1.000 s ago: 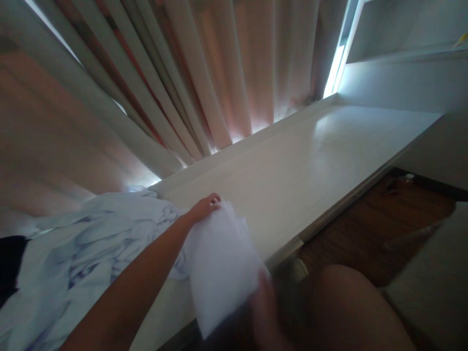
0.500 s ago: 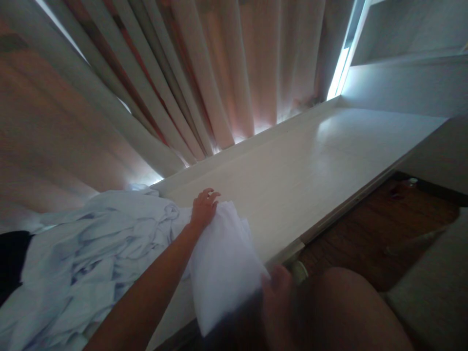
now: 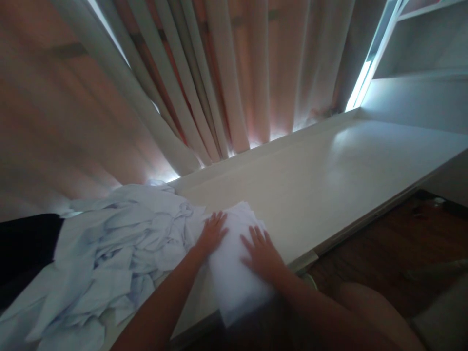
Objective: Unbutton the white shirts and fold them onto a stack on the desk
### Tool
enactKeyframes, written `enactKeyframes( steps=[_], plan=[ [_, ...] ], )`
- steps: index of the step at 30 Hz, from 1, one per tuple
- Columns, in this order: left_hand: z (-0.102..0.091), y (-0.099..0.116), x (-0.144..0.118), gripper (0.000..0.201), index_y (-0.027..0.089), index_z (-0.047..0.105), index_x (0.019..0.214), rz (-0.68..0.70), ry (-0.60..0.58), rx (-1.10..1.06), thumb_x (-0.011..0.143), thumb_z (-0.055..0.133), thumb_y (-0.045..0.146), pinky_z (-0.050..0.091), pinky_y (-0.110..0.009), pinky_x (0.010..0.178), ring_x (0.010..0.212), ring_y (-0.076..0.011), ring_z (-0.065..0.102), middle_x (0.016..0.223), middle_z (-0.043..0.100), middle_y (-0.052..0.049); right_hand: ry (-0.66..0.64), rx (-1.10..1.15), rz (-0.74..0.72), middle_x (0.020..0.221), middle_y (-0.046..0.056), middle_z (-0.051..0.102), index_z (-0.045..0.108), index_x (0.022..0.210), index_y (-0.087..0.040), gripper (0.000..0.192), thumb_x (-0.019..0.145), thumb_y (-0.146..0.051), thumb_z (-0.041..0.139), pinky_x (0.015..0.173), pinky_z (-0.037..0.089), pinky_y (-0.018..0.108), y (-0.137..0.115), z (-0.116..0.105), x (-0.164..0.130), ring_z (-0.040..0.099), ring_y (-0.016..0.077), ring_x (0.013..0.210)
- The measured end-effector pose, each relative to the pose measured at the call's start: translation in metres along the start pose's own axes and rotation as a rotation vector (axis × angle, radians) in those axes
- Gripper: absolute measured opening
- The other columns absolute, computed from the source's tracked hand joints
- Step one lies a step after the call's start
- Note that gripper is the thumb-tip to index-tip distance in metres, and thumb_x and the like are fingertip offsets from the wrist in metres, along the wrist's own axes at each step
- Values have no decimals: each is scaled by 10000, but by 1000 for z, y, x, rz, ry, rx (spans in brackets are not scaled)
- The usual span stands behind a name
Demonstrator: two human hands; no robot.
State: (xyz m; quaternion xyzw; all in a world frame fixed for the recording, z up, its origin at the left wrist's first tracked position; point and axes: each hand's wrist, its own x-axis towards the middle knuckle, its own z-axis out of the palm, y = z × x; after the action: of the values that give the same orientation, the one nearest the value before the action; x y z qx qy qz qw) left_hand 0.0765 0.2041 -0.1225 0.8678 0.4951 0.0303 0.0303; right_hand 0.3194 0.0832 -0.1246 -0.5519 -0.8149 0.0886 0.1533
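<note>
A folded stack of white cloth (image 3: 234, 273) lies at the near edge of the pale tabletop (image 3: 292, 195), its lower corner hanging over the edge. My left hand (image 3: 212, 233) rests on the stack's left side with fingers spread. On its right side my right hand (image 3: 261, 256) lies flat, fingers apart. Neither hand grips the cloth. Left of the stack spreads a large heap of crumpled white cloth (image 3: 135, 239), close to my left hand and forearm.
Long curtains (image 3: 252, 73) hang along the far edge, with light coming in beneath. White shelving (image 3: 420, 102) stands at the right end. A black item (image 3: 29, 248) lies at the far left. Below the table's front edge is a dark wooden floor (image 3: 383, 243).
My right hand has moved up from the stack's lower right corner onto its top. My left hand has flattened on the cloth. The view has shifted slightly left.
</note>
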Motion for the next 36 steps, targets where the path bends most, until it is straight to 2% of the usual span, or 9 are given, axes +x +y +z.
enactKeyframes(
  steps=[3,7,12,16,21,24,28,32,36],
  plan=[
    [0,-1,20,601,212,281,1567,-3,-16,-2,1021,303,463,215,-559,1188,1520,-324,174,1639,259,-120,-9,-26,-6,1619,197,227,387,1529,-249,729,919,-628,514,1180,166,600,14,-7,7,148,404,1504],
    [-16,1,35,588,229,322,1549,-5,-30,-4,1010,347,462,224,-581,1175,1508,-327,217,1626,289,-125,-14,-37,36,1606,201,260,438,1504,-222,721,913,-625,526,1163,85,676,1,-29,18,158,440,1493],
    [-12,31,-6,546,253,331,1545,-16,102,34,1013,346,374,135,-611,1193,1533,-300,124,1651,226,-98,-106,107,-170,1642,111,198,301,1553,-351,814,859,-690,559,1117,41,765,-27,-37,-2,91,463,1495],
    [12,57,-49,582,231,314,1555,-22,82,7,996,400,366,174,-606,1193,1528,-308,150,1634,271,-109,-172,90,-138,1638,135,190,292,1558,-339,876,817,-606,675,1104,28,782,-29,-23,-16,79,488,1485],
    [2,67,-46,587,218,321,1550,63,-25,-61,996,415,388,184,-609,1196,1525,-312,157,1640,252,-97,-142,32,-96,1635,158,187,294,1561,-316,884,814,-571,692,1091,26,791,-25,-17,-25,75,501,1480],
    [-11,68,-53,533,256,383,1519,111,-26,-49,986,394,253,193,-606,1199,1525,-297,166,1640,262,-56,-161,65,-175,1643,159,157,226,1581,-299,888,850,-611,621,1125,102,745,-4,-33,-38,83,454,1498],
    [-7,62,-106,618,285,401,1512,224,42,-21,916,395,124,144,-560,1230,1520,-263,202,1610,341,-41,-229,103,-532,1651,137,161,144,1599,-224,1001,814,-548,674,1220,70,568,53,-67,-56,87,330,1528],
    [0,50,-156,779,310,188,1593,362,-44,-100,892,525,351,217,-492,1227,1489,-286,293,1623,298,-53,-281,41,-649,1625,167,244,194,1588,-163,965,781,-265,713,1238,57,512,93,-74,-61,153,302,1521],
    [-4,49,-162,932,318,105,1602,373,-116,-106,839,570,583,191,-538,1216,1504,-338,231,1656,189,-73,-187,1,-627,1569,112,398,326,1549,-245,763,844,-77,565,1232,139,521,99,-57,-56,307,253,1478]
  ],
)
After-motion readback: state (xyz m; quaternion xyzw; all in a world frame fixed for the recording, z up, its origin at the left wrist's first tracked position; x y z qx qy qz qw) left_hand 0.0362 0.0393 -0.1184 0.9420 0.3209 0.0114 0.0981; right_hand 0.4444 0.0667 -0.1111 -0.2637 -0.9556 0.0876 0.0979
